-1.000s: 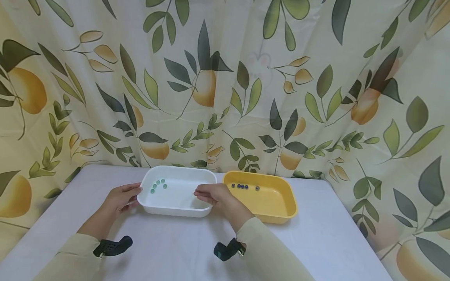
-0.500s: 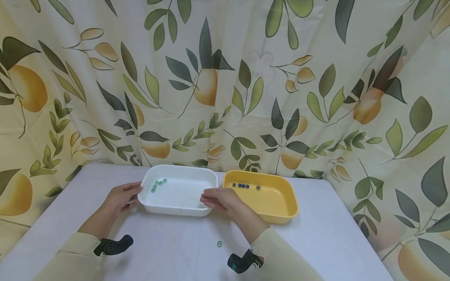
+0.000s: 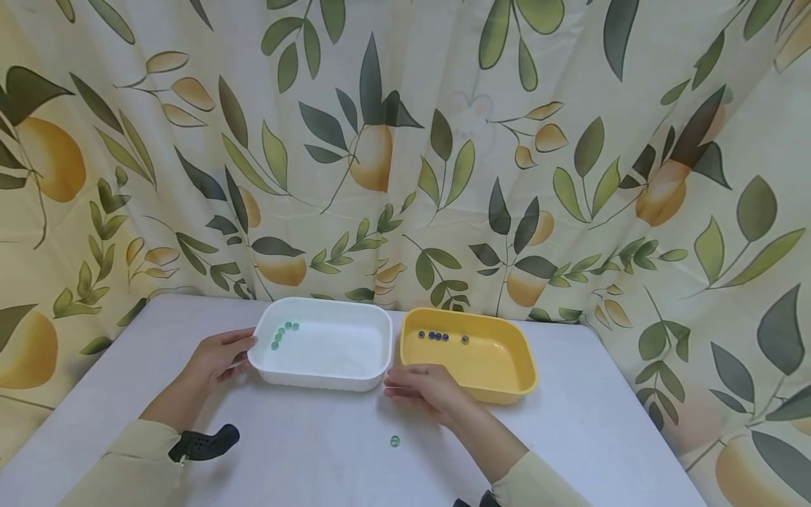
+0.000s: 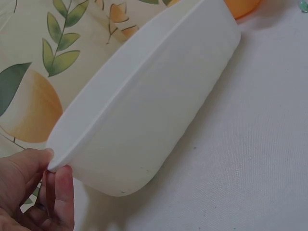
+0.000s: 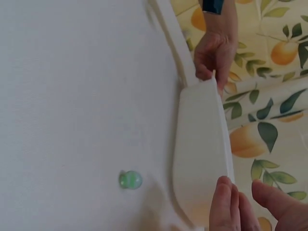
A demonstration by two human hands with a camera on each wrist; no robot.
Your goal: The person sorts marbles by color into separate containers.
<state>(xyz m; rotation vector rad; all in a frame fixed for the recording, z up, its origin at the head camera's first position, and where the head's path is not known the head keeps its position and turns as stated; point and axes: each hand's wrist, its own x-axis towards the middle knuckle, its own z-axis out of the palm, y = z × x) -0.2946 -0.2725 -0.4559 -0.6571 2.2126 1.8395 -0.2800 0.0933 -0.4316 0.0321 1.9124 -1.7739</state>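
Observation:
My left hand (image 3: 218, 357) pinches the left rim of a white plastic tray (image 3: 329, 384) between thumb and fingers, as the left wrist view also shows. Several green glass marbles (image 3: 278, 338) lie at the tray's left side. My right hand (image 3: 421, 391) is just off the tray's front right corner, thumb apart from the fingers, with nothing visible between them in the right wrist view. A single green marble (image 3: 395, 441) sits on the white tabletop below that hand; the right wrist view shows this loose marble (image 5: 130, 179) beside the tray.
A yellow tray (image 3: 494, 373) stands right of the white one, with several dark blue marbles (image 3: 437, 336) along its back left. White cloth covers the table (image 3: 304, 451). Behind hangs a fruit-and-leaf patterned curtain (image 3: 405, 176).
My right hand has drawn back from over the white tray, toward the front and right. The loose green marble has come into sight. Green marbles in the tray shifted slightly; my left hand stayed.

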